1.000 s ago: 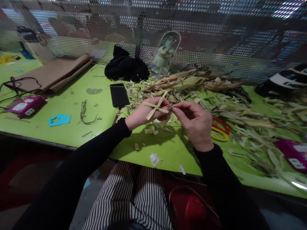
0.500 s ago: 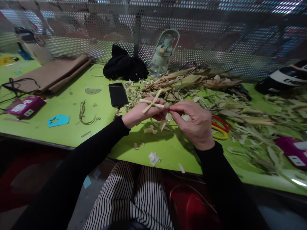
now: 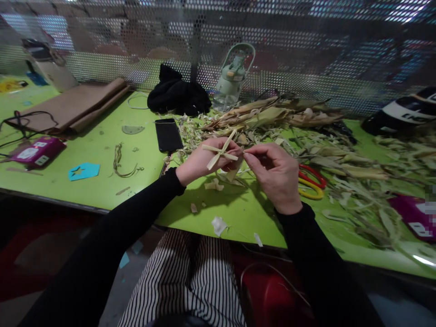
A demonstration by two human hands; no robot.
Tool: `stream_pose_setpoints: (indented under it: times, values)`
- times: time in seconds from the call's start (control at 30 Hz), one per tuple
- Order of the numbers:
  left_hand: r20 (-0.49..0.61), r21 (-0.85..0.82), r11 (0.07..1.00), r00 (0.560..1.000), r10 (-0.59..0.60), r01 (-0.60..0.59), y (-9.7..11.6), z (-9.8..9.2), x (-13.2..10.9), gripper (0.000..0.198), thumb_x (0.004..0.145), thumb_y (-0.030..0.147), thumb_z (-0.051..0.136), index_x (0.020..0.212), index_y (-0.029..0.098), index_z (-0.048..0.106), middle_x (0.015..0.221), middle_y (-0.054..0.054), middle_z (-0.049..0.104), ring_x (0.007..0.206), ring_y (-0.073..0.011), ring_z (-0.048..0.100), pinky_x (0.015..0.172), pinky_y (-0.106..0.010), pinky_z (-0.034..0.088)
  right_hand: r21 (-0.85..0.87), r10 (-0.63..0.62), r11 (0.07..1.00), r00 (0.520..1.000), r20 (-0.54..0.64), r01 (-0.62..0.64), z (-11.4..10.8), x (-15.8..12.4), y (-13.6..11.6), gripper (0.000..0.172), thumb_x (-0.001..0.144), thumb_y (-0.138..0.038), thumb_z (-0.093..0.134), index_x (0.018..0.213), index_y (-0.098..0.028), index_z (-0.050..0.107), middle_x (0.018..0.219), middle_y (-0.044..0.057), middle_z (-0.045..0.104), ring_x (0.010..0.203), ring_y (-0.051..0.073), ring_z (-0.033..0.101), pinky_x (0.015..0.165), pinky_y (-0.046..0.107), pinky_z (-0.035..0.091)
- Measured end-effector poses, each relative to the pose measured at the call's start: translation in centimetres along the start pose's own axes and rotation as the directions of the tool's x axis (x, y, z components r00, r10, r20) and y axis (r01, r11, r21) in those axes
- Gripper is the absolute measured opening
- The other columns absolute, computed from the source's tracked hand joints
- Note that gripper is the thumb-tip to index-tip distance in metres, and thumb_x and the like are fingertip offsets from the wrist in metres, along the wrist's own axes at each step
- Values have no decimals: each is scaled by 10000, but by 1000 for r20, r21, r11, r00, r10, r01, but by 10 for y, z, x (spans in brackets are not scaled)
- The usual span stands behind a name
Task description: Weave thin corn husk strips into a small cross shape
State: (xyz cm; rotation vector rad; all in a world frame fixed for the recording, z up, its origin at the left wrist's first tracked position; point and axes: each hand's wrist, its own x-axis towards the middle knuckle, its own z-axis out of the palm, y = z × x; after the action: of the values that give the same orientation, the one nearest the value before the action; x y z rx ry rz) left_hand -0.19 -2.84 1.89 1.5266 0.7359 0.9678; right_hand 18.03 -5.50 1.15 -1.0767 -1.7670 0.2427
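Note:
My left hand [image 3: 208,160] is closed above the table, its fingers curled. A small cross of pale corn husk strips [image 3: 221,152] stands out over the back of that hand, its lower part hidden in the fingers. Below the fingers a pale husk piece [image 3: 232,173] shows. My right hand [image 3: 275,175] pinches thumb and forefinger together close by my left fingertips; what lies in the pinch is too small to make out. Under the right hand, scissors with red and yellow handles [image 3: 311,190] lie partly hidden by it.
Husk scraps and leaves [image 3: 279,113] are heaped behind and to the right. A phone [image 3: 169,135], a black cloth [image 3: 177,93] and a green bottle [image 3: 231,79] are at the back. Left are a blue tag [image 3: 89,171], a purple box [image 3: 37,151] and brown paper [image 3: 68,106].
The husk cross has turned and shifted slightly right, now facing me more fully. My right hand has moved a little, still pinching near the left fingertips.

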Motion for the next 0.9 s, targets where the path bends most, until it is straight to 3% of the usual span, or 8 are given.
stream_pose_setpoints:
  times: [0.33,0.57,0.7,0.8,0.9]
  values:
    - [83,6,998,994,-70,69,5,-7,0,310,831,379,777,823,121,605,667,-9,659,583,-79,614,599,-217,514,0,4,1000,1000,31,-4,2,-3,-3,57,874,-240,705,906,-231,752,894,28,761,696,163,685,630,318,574]
    - [80,-77,985,986,-147,154,7,-7,-2,285,804,322,804,801,110,615,681,-8,668,613,-76,634,636,-217,532,-139,-184,971,978,100,197,-2,0,-4,130,884,-189,663,900,-268,765,936,52,791,873,244,731,816,435,596]
    - [31,-142,968,978,-206,208,13,-7,-5,220,832,266,773,842,104,625,739,-27,701,683,-90,673,721,-244,559,-123,-229,962,967,108,242,-3,0,-6,161,884,-169,654,909,-274,773,951,48,797,901,251,742,845,446,595]
    - [32,-141,970,980,-194,197,17,-7,-6,199,856,256,748,849,100,626,747,-32,700,688,-87,674,719,-234,559,-73,-177,980,981,85,183,-3,0,-7,152,880,-172,662,894,-277,771,933,42,792,882,245,738,825,445,603]
    - [63,-118,982,988,-138,145,17,-7,-6,183,866,247,740,874,100,631,758,-32,701,697,-81,675,705,-216,550,44,-29,999,999,37,27,-2,-1,-6,82,879,-232,698,918,-264,763,926,35,782,831,215,730,770,403,613]
